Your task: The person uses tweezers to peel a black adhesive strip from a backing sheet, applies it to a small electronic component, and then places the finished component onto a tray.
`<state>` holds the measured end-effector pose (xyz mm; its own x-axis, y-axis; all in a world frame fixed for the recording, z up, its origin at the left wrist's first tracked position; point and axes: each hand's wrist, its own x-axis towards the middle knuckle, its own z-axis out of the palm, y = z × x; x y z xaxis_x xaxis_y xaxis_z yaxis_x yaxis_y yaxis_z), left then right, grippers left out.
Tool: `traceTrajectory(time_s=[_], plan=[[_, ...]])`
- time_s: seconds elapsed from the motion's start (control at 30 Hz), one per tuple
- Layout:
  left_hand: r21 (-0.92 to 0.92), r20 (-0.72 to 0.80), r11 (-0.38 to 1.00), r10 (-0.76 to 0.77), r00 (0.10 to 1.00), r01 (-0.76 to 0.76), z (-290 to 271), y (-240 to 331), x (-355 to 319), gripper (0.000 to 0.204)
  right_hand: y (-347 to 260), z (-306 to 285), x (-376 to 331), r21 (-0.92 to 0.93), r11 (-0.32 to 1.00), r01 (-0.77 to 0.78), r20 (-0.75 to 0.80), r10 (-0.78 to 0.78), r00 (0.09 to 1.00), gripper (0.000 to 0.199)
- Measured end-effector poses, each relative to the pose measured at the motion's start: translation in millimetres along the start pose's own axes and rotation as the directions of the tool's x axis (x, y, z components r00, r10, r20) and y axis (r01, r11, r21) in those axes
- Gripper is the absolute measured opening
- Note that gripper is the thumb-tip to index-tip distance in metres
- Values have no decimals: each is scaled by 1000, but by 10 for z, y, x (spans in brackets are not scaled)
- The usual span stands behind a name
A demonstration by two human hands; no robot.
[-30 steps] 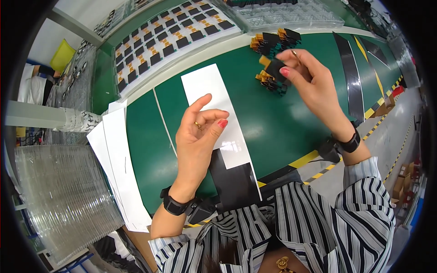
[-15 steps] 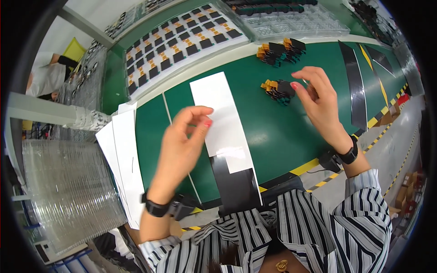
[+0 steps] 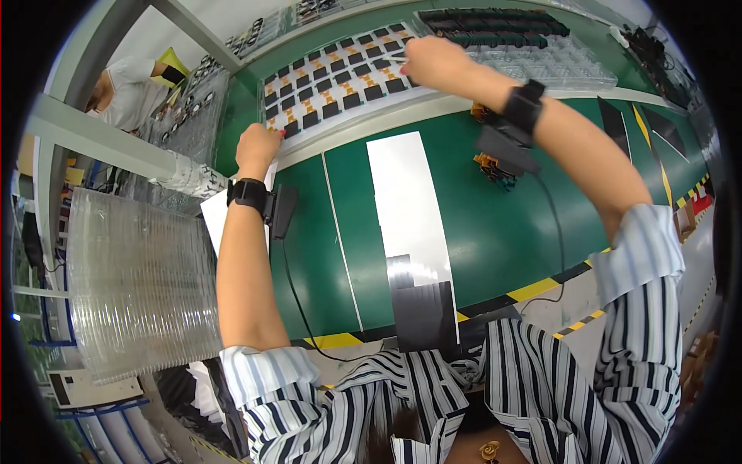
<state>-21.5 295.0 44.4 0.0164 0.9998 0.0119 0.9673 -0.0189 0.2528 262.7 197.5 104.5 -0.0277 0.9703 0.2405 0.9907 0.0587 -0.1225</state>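
Note:
My left hand (image 3: 257, 151) grips the near left corner of a white tray (image 3: 309, 133) filled with rows of small black and orange parts (image 3: 340, 81). My right hand (image 3: 433, 62) reaches far out over the tray's right end, its fingers on a part there. A long white strip (image 3: 406, 209) lies on the green table (image 3: 510, 232) between my arms, with a dark sheet (image 3: 421, 309) at its near end. Loose orange and black parts (image 3: 493, 164) sit on the table under my right forearm.
A tall stack of clear plastic trays (image 3: 139, 278) stands at the left. More clear trays (image 3: 556, 58) and a dark tray (image 3: 495, 23) lie at the back right. White sheets (image 3: 216, 220) rest by my left wrist. Another person (image 3: 127, 93) works at far left.
Both hands left the white strip and the loose parts and reached forward to the tray of parts at the back. The view has tilted toward the far side of the table.

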Motion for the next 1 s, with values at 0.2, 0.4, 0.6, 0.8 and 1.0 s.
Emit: traceTrajectory(time_s=[0.2, 0.4, 0.6, 0.8, 1.0], plan=[[-206, 90, 975, -65, 994, 83, 91, -295, 209, 35, -127, 464, 200, -44, 999, -7, -1, 7, 1000, 14], [-527, -136, 850, -71, 988, -12, 17, -166, 209, 26, -174, 563, 249, 84, 978, -190, -36, 194, 980, 14], [-321, -201, 946, -13, 979, -53, -69, -137, 90, 20, -149, 557, 218, 113, 972, -206, 0, 208, 978, 18], [-501, -290, 865, -156, 944, -11, -128, -359, 142, 20, -35, 637, 367, 151, 946, -287, 74, 279, 957, 23], [-328, -126, 939, 63, 990, -102, 32, -72, 85, 23, -194, 679, 404, 220, 898, -382, 37, 384, 923, 27]])
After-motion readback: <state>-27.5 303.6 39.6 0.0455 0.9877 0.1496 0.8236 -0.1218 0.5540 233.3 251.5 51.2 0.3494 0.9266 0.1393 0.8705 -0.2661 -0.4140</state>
